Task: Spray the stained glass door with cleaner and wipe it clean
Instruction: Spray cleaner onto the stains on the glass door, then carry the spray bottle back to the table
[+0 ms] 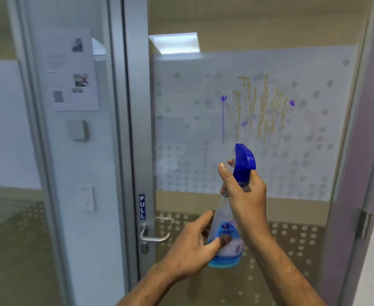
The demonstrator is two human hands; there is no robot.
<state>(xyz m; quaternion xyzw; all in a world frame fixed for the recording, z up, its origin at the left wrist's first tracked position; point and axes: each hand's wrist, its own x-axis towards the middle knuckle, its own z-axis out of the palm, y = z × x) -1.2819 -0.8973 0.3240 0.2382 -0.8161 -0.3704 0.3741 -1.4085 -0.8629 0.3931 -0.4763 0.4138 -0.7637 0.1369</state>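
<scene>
Reaching up from the bottom of the frame – two bare forearms, meeting at a spray bottle (226, 237) held upright in the lower centre. Cupping the bottle's lower body: the left hand (195, 246), thumb pressing across the blue label, fingers (205, 218) curling round the far side, closed on the bottle. Gripping the neck just under the blue trigger head (244, 162): the right hand (245, 195), closed there, with one finger lifting free beside the trigger and another tip showing just past it; whether any finger is pressing the trigger, impossible to tell. Sitting at the bottle's base, a little blue liquid; pointing up toward the glass, the nozzle.

Filling the centre and right of the frame, the glass door (270, 228), shut in its grey metal frame, carrying a frosted band with dotted pattern. Running down that band in the upper right centre – tan streaks (261, 107) in several vertical drips, with purple marks (223, 111) beside them: one long thin purple line at their left, smaller blots at their right and among them. Standing directly above the bottle, these stains, apart from the nozzle.

Showing on the door's left edge, a blue PULL sign (142, 206) above a metal lever handle (155, 236). Hanging in the upper left, on the neighbouring panel, a printed paper notice (73, 69), blurred beyond reading.
</scene>
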